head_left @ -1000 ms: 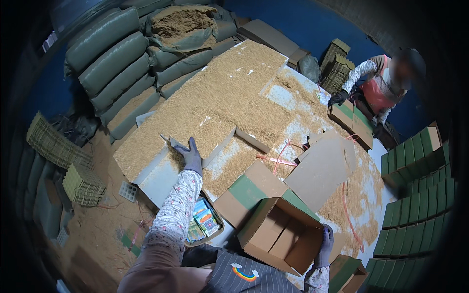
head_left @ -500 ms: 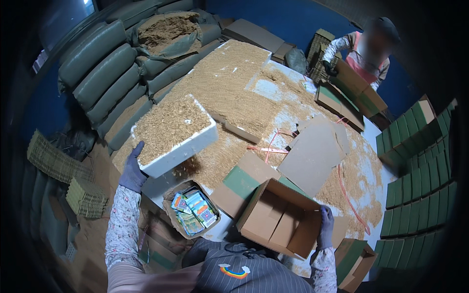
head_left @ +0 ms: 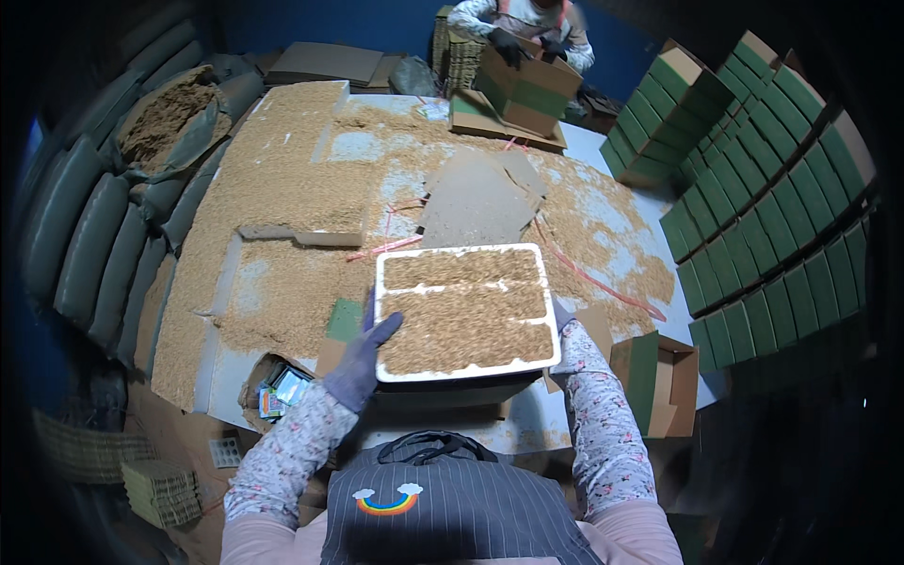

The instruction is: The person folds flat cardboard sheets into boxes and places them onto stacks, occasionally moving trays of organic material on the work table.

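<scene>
A white foam box (head_left: 461, 363), filled level with tan, shaving-like loose material, is in front of me at the table's near side. My left hand (head_left: 356, 363), in a purple-grey glove, grips its left side, thumb over the rim. Against the opposite side is my right hand (head_left: 563, 318), also gloved; its fingers are mostly hidden by the box. The dark space under the foam box hides what lies directly below. To the left, a small carton (head_left: 252, 384) of colourful printed packets stands partly behind my left forearm.
Loose tan material covers much of the white table (head_left: 250, 282). Grey cardboard sheets (head_left: 480, 198) lie beyond the foam box, with pink strapping (head_left: 603, 281) beside them. An open carton (head_left: 673, 377) and stacked green cartons (head_left: 753, 217) stand right. Across the table, a person handles a carton (head_left: 527, 89).
The foam box has come from the left to the middle, levelled, and my right hand has moved from the open cardboard box to its side. The view has turned right.
</scene>
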Demonstrator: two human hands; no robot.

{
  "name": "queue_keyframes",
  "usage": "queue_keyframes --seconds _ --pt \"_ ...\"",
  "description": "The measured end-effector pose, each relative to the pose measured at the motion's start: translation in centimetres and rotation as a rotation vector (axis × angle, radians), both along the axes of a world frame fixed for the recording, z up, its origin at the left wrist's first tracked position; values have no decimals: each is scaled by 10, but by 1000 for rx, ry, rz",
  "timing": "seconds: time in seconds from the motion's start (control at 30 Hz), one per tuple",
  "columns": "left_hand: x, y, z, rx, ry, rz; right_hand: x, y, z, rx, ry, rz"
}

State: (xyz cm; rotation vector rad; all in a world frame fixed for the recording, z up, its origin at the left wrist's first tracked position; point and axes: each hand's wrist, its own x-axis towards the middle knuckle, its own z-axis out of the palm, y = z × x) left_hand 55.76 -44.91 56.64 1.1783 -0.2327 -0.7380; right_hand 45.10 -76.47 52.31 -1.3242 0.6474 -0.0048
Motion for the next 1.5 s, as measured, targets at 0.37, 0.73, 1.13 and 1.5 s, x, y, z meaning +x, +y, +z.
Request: queue_keyframes --seconds 0.37,0.73,1.13,1.5 --pt "-16 40 -15 653 -264 -215 -22 29 -2 -141 120 79" --pt "-52 32 28 861 -1349 -70 -115 -142 -125 -1521 587 585" --pt "-23 171 -39 1447 -664 129 -86 -118 70 -1287 497 534" --pt "-8 188 -35 1260 -906 374 -115 -4 106 -1524 179 -85"
